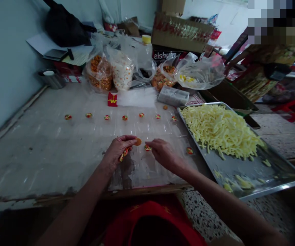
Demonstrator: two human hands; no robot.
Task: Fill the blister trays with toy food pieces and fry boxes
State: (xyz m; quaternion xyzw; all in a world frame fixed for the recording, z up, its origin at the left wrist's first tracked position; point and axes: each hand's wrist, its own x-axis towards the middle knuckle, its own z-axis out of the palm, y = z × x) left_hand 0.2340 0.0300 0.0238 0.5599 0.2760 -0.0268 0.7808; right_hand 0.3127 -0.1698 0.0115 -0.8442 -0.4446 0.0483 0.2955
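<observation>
My left hand [120,149] is closed, pinching a small round orange-brown disc [138,141] between thumb and forefinger. Several small red, yellow and green pieces [123,155] stick out beneath its curled fingers. My right hand [164,153] is just right of the disc, its index finger stretched left and its other fingers bent; no object shows in it. Below that fingertip lies a round colourful piece [147,148], partly hidden by the hand. Another such piece [189,150] lies farther right. Clear moulded plastic sheeting [67,160] covers the table under both hands.
Beyond my hands runs a row of similar round pieces [124,118]. A metal tray [211,165] of pale yellow strips [219,128] stands at right. Plastic bags of snacks [99,75], a clear box [173,96], a metal cup [52,79] and cardboard boxes [182,32] line the back.
</observation>
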